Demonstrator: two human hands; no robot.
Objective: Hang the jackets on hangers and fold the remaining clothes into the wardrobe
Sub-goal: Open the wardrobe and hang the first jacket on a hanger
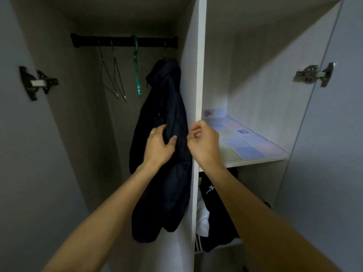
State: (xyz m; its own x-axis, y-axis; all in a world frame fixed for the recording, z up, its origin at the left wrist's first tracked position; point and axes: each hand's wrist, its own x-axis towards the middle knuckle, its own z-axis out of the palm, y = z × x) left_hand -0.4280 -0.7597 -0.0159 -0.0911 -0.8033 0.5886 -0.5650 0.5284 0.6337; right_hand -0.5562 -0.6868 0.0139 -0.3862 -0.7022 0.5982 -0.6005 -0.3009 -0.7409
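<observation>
Jacket [169,154] first: my left hand [160,146] grips a fold of its dark fabric about halfway down, fingers and thumb curled round it, so the cloth holds steady while I straighten it. My right hand [202,142] sits just beside it at the divider panel [199,75] with fingers curled in; it looks to be pinching at the jacket's edge, but I cannot tell whether it really has any cloth — the fingertips hide that.

It is navy, almost black, hooded, slightly puffy and bunched, hanging long and close against the divider at the right end of the rail [123,40]. Its hanger is mostly buried under the collar; only a hook shows.

Further left on the rail hang two wire hangers [114,79] and a green hanger [136,73], all bare — ready, I judge, for more jackets. Across the divider, a shelf [255,160] lined with pastel squares, and under it a heap of black and white clothes [212,213] not yet folded.
</observation>
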